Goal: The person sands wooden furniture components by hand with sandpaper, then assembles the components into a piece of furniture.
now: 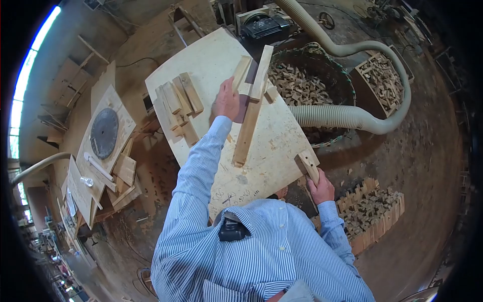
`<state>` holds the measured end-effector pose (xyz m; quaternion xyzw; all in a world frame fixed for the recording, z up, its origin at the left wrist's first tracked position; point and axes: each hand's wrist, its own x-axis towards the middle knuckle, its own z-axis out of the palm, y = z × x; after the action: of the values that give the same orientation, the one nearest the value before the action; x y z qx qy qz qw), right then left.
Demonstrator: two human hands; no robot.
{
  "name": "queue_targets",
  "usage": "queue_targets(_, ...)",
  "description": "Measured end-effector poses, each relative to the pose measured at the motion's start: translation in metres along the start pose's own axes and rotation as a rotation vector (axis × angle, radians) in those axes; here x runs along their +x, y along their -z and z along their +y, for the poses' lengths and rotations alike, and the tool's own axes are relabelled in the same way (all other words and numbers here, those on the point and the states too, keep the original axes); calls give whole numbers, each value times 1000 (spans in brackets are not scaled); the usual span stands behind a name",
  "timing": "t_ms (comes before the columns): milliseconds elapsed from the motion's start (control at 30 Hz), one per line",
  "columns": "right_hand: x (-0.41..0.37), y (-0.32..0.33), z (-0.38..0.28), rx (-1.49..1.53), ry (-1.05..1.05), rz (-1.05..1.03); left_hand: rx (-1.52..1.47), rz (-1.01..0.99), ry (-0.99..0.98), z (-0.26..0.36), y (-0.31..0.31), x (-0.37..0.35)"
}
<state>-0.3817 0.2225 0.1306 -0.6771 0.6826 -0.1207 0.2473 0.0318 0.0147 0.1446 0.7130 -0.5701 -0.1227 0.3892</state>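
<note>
Showing a person in a striped shirt at a pale worktop [211, 60]. The left hand [226, 103] lies back-up against the lower end of a short slat [241, 70]; whether it grips cannot be told. A long slat [247, 132] lies just right of that hand. The right hand [321, 189], at the worktop's near edge, is closed around a block [308, 163]. A pile [176, 100] of slats sits left of the left hand. Beyond, a hose [352, 117] curves round a basket [307, 85] of offcuts.
</note>
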Motion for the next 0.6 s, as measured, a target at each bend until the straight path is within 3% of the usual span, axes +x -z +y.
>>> queue_targets(167, -1, -1, 0, 21, 17, 27, 20, 46, -157, 4, -36, 20)
queue_targets(333, -2, 0, 2, 15, 17, 46, -54, -76, -14, 19, -30, 15)
queue_targets(533, -1, 0, 5, 24, 37, 40, -93, -47, -160, -16, -41, 27)
queue_targets(600, 0, 2, 3, 37, 45, 36, -83, -42, -90, -16, -40, 34)
